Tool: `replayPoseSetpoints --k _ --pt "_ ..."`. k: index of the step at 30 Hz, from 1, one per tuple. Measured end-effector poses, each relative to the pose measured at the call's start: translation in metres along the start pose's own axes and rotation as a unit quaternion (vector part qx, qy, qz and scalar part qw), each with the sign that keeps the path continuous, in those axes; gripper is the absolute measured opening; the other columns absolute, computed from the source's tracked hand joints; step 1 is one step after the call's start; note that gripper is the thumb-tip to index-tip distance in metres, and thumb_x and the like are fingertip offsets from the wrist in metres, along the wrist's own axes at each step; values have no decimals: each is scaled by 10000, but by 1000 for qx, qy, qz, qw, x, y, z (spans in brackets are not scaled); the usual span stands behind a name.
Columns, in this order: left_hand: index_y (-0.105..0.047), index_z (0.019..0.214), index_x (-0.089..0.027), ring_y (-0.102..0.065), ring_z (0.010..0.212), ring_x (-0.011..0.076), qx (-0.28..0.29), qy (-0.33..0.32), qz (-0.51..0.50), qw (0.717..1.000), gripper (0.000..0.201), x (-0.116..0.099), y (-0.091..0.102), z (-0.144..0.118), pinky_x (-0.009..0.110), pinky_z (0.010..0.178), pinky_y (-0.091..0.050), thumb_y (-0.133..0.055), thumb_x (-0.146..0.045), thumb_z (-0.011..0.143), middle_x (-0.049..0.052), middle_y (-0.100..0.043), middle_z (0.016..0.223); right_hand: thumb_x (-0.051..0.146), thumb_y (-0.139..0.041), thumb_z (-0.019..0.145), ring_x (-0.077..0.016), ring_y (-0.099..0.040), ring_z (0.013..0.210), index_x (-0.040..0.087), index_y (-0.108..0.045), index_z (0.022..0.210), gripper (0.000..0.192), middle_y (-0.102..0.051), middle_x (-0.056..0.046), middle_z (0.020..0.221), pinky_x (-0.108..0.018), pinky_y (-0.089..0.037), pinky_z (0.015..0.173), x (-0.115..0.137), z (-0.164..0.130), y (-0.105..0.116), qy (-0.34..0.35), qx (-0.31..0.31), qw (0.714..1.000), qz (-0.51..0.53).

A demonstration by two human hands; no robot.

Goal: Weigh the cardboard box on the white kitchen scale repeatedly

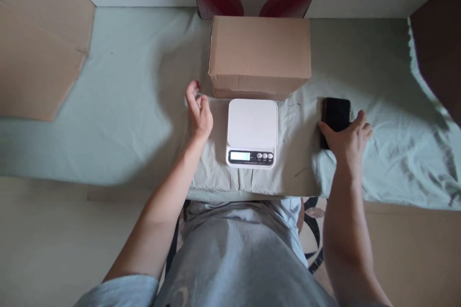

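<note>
Right of centre, your right hand [347, 141] lies flat on the black phone [335, 114], grip open, nothing clasped: likely rigid, slick, light, breakable, so pinch its long edges; your left hand [199, 111] hovers open, empty, beside the white scale [252, 133].

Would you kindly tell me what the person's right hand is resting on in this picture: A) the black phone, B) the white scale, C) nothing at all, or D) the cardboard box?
A: the right hand lies over the near end of the black phone, to the right of the white scale, which it does not touch.
</note>
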State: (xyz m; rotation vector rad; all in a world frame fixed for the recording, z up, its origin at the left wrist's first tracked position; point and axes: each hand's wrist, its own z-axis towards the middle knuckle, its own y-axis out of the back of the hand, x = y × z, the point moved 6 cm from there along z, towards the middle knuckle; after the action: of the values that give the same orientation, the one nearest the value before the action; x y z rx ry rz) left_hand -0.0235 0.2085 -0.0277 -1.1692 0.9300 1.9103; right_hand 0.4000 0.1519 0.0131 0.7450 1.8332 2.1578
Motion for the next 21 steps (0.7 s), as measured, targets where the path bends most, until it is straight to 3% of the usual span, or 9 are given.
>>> replayPoseSetpoints --k 3,7,10,13,16,18,21 --pt "-404 1279 -212 -502 1303 205 1 -6 7 1000 448 0 0 0 395 1151 -368 -400 -479 920 149 -512 1376 392 -776 611 -375 -422 1282 34 -228 1475 1083 -464 -275 1369 -506 -290 1134 3 -1 -4 -33 25 999 -2" --pt "-402 1287 -212 -502 1304 205 0 -8 6 1000 452 1 1 0 396 1151 -366 -401 -477 921 147 -508 1380 373 -742 649 -360 -417 1266 11 -264 1457 1006 -455 -276 1385 -493 -268 1138 6 1 -2 -29 23 999 4" --pt "-400 1290 -211 -489 1319 213 2 -4 -7 1000 454 2 0 0 401 1157 -357 -408 -473 919 148 -497 1391 415 -745 643 -397 -400 1280 -4 -231 1470 1060 -432 -309 1405 -532 -253 1124 3 -1 -1 -30 27 999 16" --pt "-393 1289 -218 -479 1330 217 7 1 -15 1000 448 4 -1 0 412 1164 -347 -409 -469 917 145 -486 1403 529 -747 630 -455 -266 1396 17 -182 1492 1151 -280 -341 1513 -624 -189 1127 14 -10 6 9 2 999 35" --pt "-393 1284 -222 -479 1331 217 10 3 -17 1000 437 4 -1 1 417 1165 -345 -408 -460 919 142 -493 1396 564 -607 770 -367 -310 1426 149 -280 1460 868 -328 -240 1527 -620 -262 1124 48 -29 12 127 -19 978 166" --pt "-400 1277 -213 -491 1319 215 3 1 -18 1000 431 4 0 1 412 1161 -352 -413 -452 918 146 -503 1381 497 -509 854 -290 -463 1337 255 -318 1420 645 -461 -143 1455 -568 -380 1083 76 -44 4 193 47 940 279" --pt "-411 1268 -205 -507 1299 203 -6 2 -17 1000 420 4 1 1 395 1153 -367 -419 -441 919 149 -513 1366 355 -528 844 -290 -532 1250 220 -495 1283 460 -583 -142 1322 -541 -425 1062 104 -59 -11 211 104 932 274"
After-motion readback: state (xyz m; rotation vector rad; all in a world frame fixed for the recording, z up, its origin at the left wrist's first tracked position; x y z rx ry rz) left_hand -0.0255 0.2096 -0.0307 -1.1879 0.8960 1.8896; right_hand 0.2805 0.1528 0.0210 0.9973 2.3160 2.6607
